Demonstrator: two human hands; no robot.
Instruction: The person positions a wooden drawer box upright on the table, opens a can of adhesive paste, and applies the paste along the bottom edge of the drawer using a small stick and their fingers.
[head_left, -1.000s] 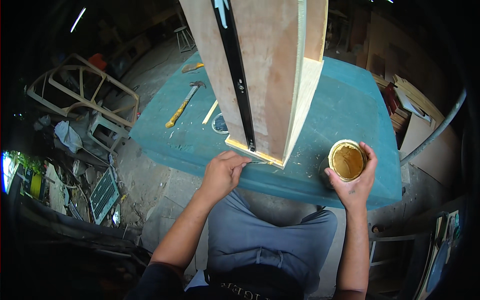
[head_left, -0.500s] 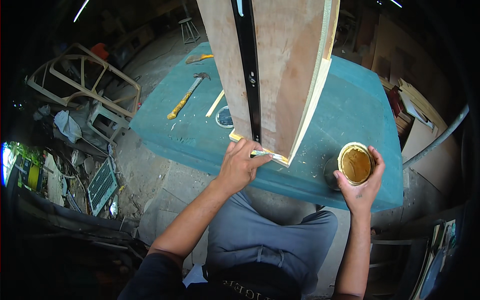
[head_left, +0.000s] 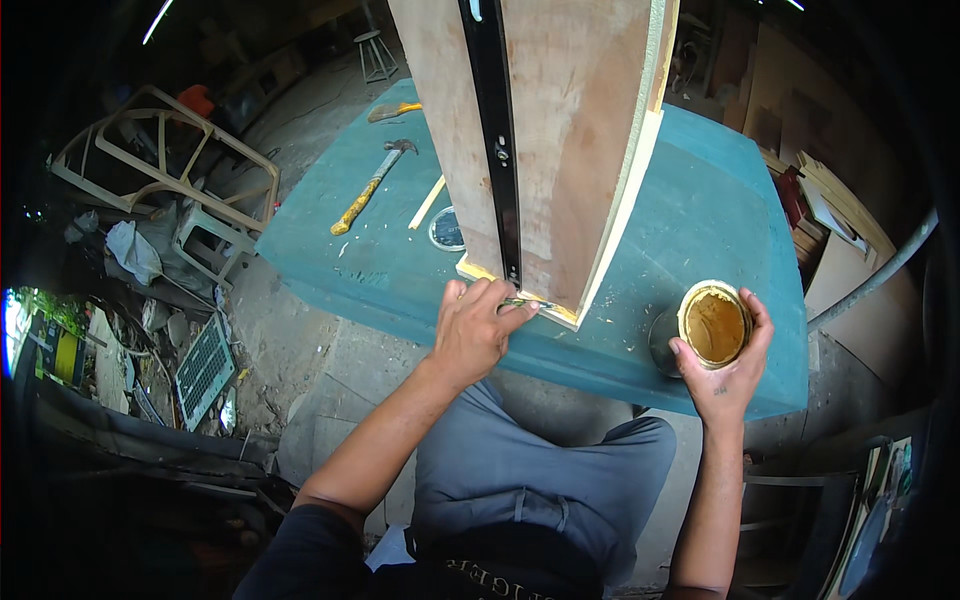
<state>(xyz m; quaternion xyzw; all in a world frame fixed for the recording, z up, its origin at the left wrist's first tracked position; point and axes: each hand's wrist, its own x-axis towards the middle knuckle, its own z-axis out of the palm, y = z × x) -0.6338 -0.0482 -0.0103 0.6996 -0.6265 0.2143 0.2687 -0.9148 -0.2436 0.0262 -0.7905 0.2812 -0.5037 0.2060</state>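
A tall plywood panel [head_left: 560, 130] with a black metal rail [head_left: 495, 130] stands upright on the teal table [head_left: 700, 220]. My left hand [head_left: 475, 325] grips a thin brush-like tool [head_left: 530, 303] and holds its tip against the panel's bottom edge. My right hand [head_left: 730, 365] is wrapped around an open round tin [head_left: 712, 325] of yellow-brown glue, resting on the table near its front edge.
A hammer with a yellow handle [head_left: 370, 187], a thin wooden strip [head_left: 427, 202] and a round lid [head_left: 446, 230] lie on the table left of the panel. A wooden chair frame [head_left: 165, 165] and scattered debris are on the floor to the left. Boards are stacked at right.
My left hand has risen from the table edge to the panel's bottom edge with the tool. My right hand and the tin have stayed in place.
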